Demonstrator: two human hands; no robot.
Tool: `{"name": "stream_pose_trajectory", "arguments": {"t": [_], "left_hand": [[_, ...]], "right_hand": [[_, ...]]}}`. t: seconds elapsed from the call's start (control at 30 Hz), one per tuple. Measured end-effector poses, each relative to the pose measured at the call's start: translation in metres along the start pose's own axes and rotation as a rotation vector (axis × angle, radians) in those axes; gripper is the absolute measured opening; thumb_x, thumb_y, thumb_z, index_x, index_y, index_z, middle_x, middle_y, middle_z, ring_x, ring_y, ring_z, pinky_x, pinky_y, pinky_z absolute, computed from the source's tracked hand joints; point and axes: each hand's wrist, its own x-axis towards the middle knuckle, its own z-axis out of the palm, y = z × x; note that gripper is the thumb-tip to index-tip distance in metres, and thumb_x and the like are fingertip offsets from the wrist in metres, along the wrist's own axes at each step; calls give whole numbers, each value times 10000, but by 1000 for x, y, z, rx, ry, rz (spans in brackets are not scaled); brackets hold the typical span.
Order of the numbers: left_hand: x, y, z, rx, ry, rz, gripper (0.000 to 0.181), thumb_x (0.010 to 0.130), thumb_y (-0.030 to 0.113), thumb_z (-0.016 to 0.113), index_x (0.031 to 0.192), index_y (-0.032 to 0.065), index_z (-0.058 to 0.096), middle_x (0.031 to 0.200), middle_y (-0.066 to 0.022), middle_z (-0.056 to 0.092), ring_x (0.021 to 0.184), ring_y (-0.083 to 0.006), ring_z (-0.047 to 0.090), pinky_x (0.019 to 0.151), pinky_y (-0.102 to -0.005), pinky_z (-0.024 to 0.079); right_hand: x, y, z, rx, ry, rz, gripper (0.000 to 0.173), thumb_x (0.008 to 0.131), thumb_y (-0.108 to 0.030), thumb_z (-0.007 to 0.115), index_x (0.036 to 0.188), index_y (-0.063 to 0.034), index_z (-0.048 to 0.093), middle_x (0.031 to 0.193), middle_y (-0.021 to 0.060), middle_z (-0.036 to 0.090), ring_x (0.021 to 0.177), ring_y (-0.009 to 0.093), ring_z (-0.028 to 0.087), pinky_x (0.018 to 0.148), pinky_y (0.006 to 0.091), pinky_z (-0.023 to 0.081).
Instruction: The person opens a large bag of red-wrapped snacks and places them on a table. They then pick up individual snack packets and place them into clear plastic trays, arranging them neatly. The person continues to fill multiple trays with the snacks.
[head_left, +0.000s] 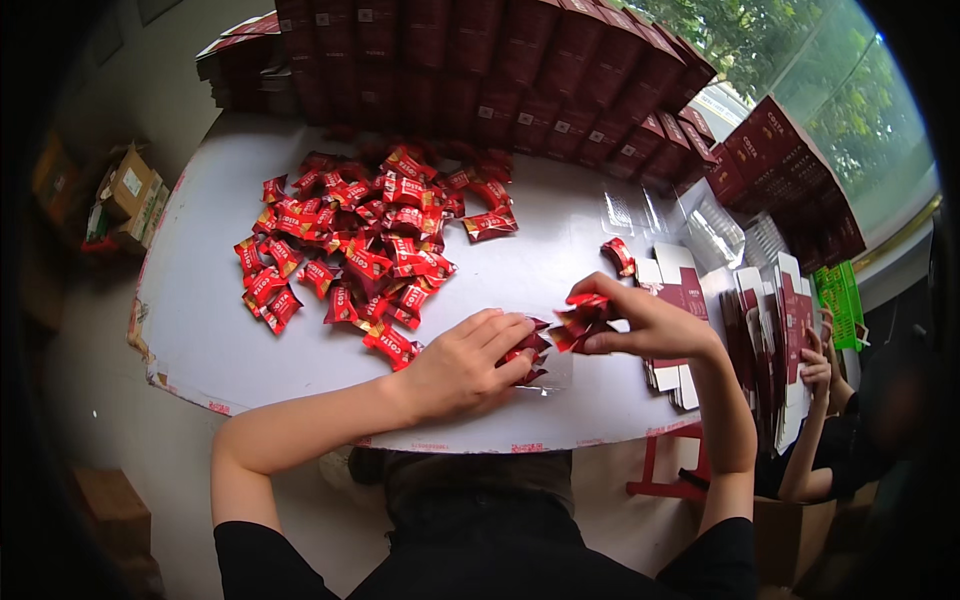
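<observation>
My left hand (469, 364) lies with curled fingers over a row of small red Costa packets (534, 352) near the table's front edge. Clear plastic (555, 379), apparently a tray, shows under and beside these packets; most of it is hidden by the hand. Just to the right, my right hand (649, 319) pinches a few more red packets (581, 322) between thumb and fingers, their ends close to the row. A large loose heap of the same packets (367, 232) spreads over the table left of centre. One single packet (618, 256) lies beyond my right hand.
Dark red cartons (480, 67) stand stacked along the back of the white table (202, 300). Flattened cartons (679, 292) and clear plastic trays (712, 225) lie at right. Another person's hand (816, 367) holds a bundle of flat cartons (787, 337), near a green basket (838, 304).
</observation>
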Motion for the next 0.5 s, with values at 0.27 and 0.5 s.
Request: {"name": "stream_pose_trajectory", "arguments": {"t": [0.27, 0.5], "left_hand": [[1, 0, 0, -14, -51, -20, 417, 714, 225, 746, 1060, 51, 592, 1256, -171, 533, 1185, -315, 504, 1024, -442, 405], [2, 1, 0, -24, -35, -15, 428, 709, 225, 756, 1063, 53, 588, 1266, -173, 528, 1191, -315, 501, 1028, -439, 402]], "right_hand": [[1, 31, -18, -772, 909, 116, 304, 806, -151, 670, 1037, -18, 525, 928, 170, 635, 847, 365, 616, 732, 440, 478], [25, 98, -14, -842, 994, 179, 354, 735, -168, 703, 1006, -31, 520, 950, 149, 632, 833, 349, 623, 741, 433, 472]]}}
